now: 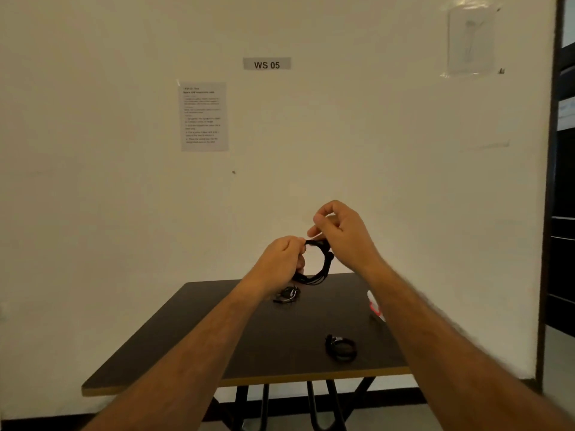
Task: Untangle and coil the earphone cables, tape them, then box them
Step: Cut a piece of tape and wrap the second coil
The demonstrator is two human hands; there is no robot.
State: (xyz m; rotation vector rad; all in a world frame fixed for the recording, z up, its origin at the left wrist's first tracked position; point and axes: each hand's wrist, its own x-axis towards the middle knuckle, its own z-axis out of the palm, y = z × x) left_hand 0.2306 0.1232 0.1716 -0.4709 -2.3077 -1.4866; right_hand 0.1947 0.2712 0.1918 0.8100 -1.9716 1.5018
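Both hands are raised above the far part of the dark table (186, 346), holding one black coiled earphone cable (322, 265) in the air between them. Left hand (280, 262): fingers curled, gripping the left side of the coil, fingertips at its top edge. Right hand (340, 234): fingers bent, pinching the top right of the coil; a pale strip shows at the fingertips, possibly tape, cannot confirm. The coil hangs roughly upright as an open loop, with loose strands bunched at the bottom. On the table: a second black earphone bundle (287, 295) lies below the left hand, near the far edge; a third coiled cable (340, 348) lies nearer the front right. A white and red object (375, 306) sits at the right edge, partly hidden by the right forearm; identity unclear. A sign reading "WS 05" (267, 64) and a printed sheet (203, 116) are fixed to the wall behind.
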